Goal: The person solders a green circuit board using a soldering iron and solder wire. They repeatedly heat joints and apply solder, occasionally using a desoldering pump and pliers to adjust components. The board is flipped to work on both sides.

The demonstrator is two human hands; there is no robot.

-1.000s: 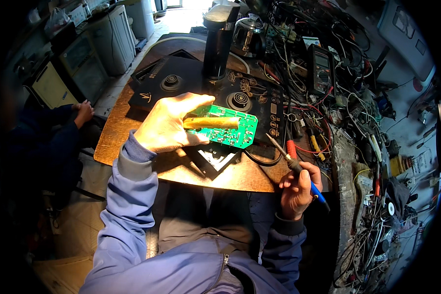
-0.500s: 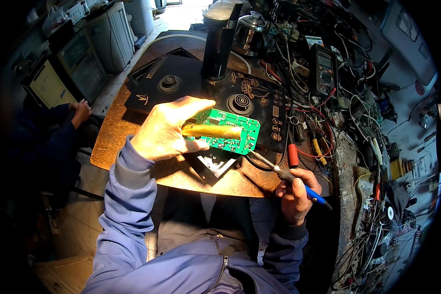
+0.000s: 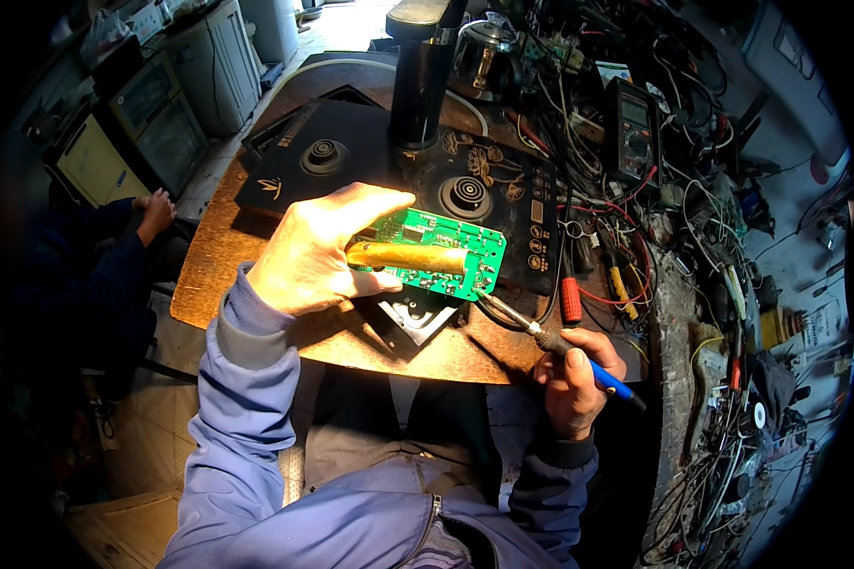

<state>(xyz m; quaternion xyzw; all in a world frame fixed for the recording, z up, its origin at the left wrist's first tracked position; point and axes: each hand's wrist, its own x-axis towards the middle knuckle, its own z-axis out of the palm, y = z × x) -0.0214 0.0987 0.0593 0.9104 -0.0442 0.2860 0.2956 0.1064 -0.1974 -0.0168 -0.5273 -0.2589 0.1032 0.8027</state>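
My left hand (image 3: 315,248) grips a green circuit board (image 3: 485,251) by its left end, thumb at the near edge and fingers at the far edge. Across the board's face runs a yellowish-brown strip (image 3: 408,257), which looks curved; what it is I cannot tell. In my right hand (image 3: 574,389) is a soldering iron (image 3: 512,314) with a blue handle, held like a pen. Its tip is at the board's near right corner; whether it touches is too small to tell. Below the board, a pale metal-edged part (image 3: 417,319) lies on the wooden table (image 3: 220,284).
Behind the board sits a black double-cooker panel (image 3: 285,190) with a tall black column (image 3: 417,95) and a glass kettle (image 3: 486,57). To the right are a multimeter (image 3: 635,128), a red-handled tool (image 3: 570,300) and heaped cables. A seated person's hands (image 3: 157,213) show at left.
The whole view has shifted slightly. Both hands keep their grips, and the soldering iron's tip stays at the same corner of the circuit board.
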